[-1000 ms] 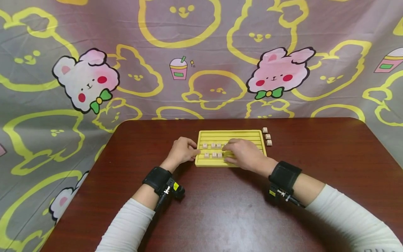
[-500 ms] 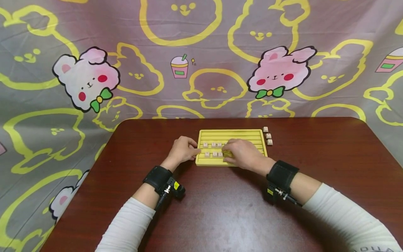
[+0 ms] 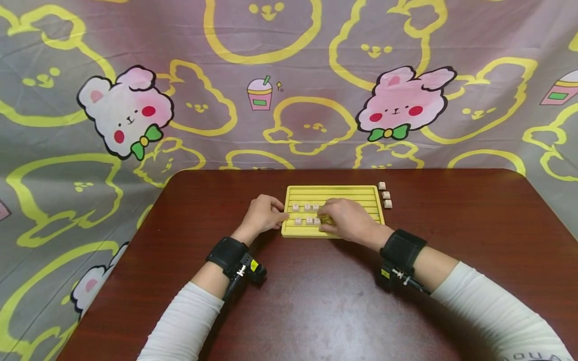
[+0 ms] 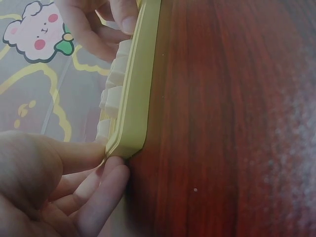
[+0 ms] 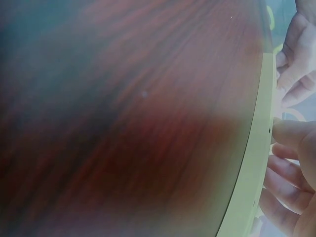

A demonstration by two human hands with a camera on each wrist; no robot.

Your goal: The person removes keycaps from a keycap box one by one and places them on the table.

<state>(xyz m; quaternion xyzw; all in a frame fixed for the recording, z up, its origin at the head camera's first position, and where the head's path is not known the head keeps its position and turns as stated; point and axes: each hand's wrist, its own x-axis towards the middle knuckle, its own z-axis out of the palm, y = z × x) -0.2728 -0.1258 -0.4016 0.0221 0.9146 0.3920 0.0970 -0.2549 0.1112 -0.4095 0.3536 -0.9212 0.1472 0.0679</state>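
A yellow ridged tray lies on the table with two rows of white keycaps on its left part. My left hand pinches the tray's left front corner, the thumb on the rim and the fingers against its side, as the left wrist view shows. My right hand reaches over the tray from the right. Its curled thumb and fingers close in on the rightmost visible keycap of the front row. That hand covers the tray's middle and part of the rear row.
Three loose keycaps stand in a line on the brown table, just past the tray's right edge. A patterned cloth hangs behind the table's far edge. Both wrists carry black straps with small cameras.
My right wrist and forearm have shifted slightly left, while the fingertips stay by the same keycaps. The left hand keeps its grip on the tray corner.
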